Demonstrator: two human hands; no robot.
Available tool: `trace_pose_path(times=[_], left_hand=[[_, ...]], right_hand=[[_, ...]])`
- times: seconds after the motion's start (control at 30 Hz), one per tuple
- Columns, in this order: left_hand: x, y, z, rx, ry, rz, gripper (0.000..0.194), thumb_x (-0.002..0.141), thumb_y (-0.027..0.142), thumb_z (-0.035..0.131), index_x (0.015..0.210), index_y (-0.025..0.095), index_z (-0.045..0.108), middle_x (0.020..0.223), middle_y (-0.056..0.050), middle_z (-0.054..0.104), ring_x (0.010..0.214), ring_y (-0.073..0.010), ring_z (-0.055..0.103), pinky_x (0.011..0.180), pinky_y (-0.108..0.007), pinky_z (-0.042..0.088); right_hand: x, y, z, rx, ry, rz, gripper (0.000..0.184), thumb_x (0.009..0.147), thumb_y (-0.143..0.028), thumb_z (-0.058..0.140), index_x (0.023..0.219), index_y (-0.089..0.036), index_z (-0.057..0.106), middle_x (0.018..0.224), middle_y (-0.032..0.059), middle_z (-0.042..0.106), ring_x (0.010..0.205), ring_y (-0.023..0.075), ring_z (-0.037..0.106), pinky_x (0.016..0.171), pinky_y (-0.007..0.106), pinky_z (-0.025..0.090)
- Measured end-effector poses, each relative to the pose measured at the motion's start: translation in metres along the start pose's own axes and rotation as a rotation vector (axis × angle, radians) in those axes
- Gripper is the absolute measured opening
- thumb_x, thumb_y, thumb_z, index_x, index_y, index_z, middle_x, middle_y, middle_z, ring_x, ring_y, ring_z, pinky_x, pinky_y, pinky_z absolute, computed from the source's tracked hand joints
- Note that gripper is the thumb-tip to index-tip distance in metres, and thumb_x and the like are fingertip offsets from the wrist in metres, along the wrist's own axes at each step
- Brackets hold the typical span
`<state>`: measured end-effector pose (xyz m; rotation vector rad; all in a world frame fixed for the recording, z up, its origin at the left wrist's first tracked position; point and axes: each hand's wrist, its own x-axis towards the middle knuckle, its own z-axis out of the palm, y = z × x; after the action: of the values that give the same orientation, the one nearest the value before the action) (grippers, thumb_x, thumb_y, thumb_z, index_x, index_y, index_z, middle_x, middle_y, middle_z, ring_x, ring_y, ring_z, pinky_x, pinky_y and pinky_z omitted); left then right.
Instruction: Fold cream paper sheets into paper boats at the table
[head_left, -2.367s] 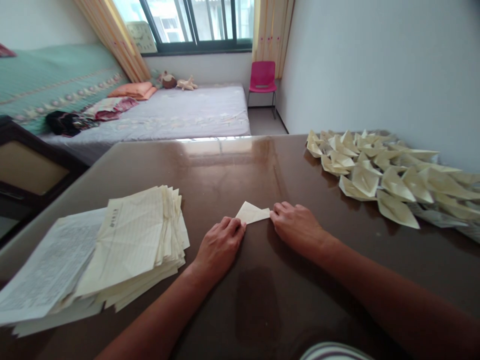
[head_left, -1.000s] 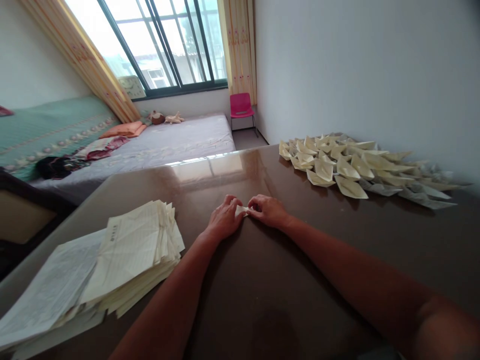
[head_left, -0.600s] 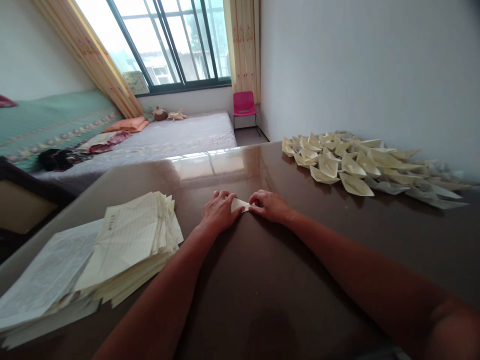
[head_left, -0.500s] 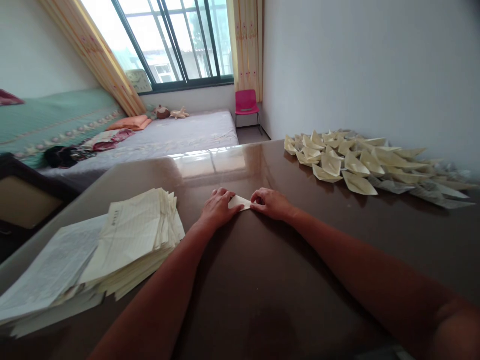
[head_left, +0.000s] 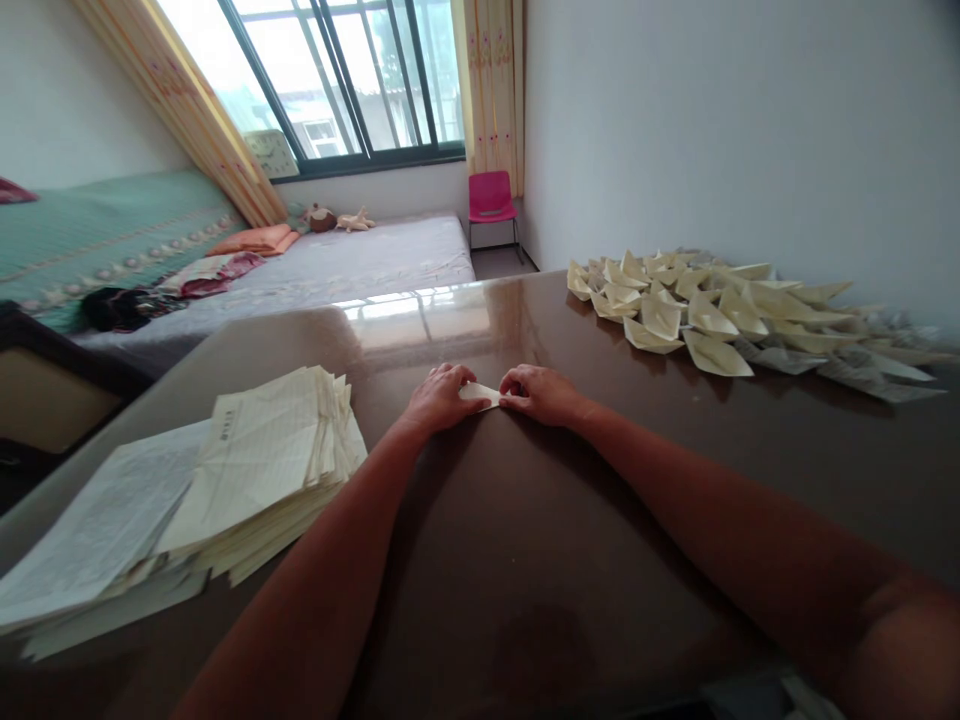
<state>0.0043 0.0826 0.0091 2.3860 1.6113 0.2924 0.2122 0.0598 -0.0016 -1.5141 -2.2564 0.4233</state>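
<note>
Between my hands, on the brown table, is a small piece of folded cream paper. My left hand is closed on its left side, thumb along the near edge and fingers at the far edge. At the right corner, my right hand pinches the folded paper with thumb and curled fingers. Both wrists stay low over the glossy top. My fingers cover much of the paper, so its folds cannot be made out fully.
Left of my forearm lies a stack of lined cream sheets, beside printed greyish sheets. Many folded paper boats crowd the table's far right by the wall. Beyond the table are a bed and a pink chair.
The whole view has shifted slightly upward. Both hands keep their grip on the folded paper, and a little less of it shows between the fingers.
</note>
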Motion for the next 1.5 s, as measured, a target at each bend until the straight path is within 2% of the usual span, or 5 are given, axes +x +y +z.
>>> trace_pose_path(times=[0.27,0.5,0.8,1.07,1.5], left_hand=[[-0.001,0.003,-0.003,0.016,-0.012,-0.029,0.05,0.063,0.064,0.067,0.088,0.021,0.061,0.098,-0.007,0.06,0.101,-0.0275,0.055,0.084,-0.035,0.045],[-0.006,0.01,-0.005,-0.032,-0.068,-0.004,0.042,0.07,0.057,0.065,0.099,0.027,0.063,0.089,0.001,0.064,0.085,-0.019,0.06,0.071,-0.027,0.045],[-0.008,0.015,-0.009,0.021,-0.04,-0.088,0.048,0.057,0.067,0.068,0.075,0.023,0.062,0.09,-0.005,0.059,0.096,-0.0269,0.057,0.08,-0.033,0.045],[-0.007,0.013,-0.004,-0.203,0.0,-0.071,0.032,0.062,0.048,0.072,0.074,0.02,0.062,0.072,0.001,0.062,0.068,-0.0167,0.057,0.057,-0.025,0.04],[-0.013,0.02,-0.001,-0.273,0.166,0.052,0.021,0.073,0.033,0.067,0.091,0.022,0.067,0.09,-0.001,0.066,0.089,-0.0199,0.057,0.081,-0.031,0.044]], right_hand=[[-0.001,-0.003,-0.001,0.028,-0.009,-0.005,0.015,0.081,-0.034,0.061,0.091,-0.026,0.068,0.093,-0.0007,0.068,0.078,0.0135,0.061,0.062,0.022,0.038],[-0.002,-0.001,0.001,0.076,0.019,0.014,0.018,0.08,-0.037,0.064,0.093,-0.027,0.07,0.093,-0.0009,0.069,0.077,0.0136,0.062,0.064,0.022,0.041],[-0.003,-0.004,0.0,0.076,0.013,0.025,0.017,0.08,-0.035,0.065,0.093,-0.026,0.07,0.093,-0.0005,0.069,0.078,0.0139,0.062,0.065,0.023,0.042],[-0.003,-0.003,0.0,0.094,0.008,0.005,0.018,0.081,-0.036,0.064,0.095,-0.026,0.071,0.095,0.0001,0.068,0.078,0.0132,0.061,0.067,0.022,0.042],[-0.001,0.001,0.0,0.128,0.027,-0.033,0.015,0.084,-0.033,0.063,0.088,-0.023,0.073,0.091,0.0014,0.067,0.077,0.0126,0.06,0.071,0.022,0.042]])
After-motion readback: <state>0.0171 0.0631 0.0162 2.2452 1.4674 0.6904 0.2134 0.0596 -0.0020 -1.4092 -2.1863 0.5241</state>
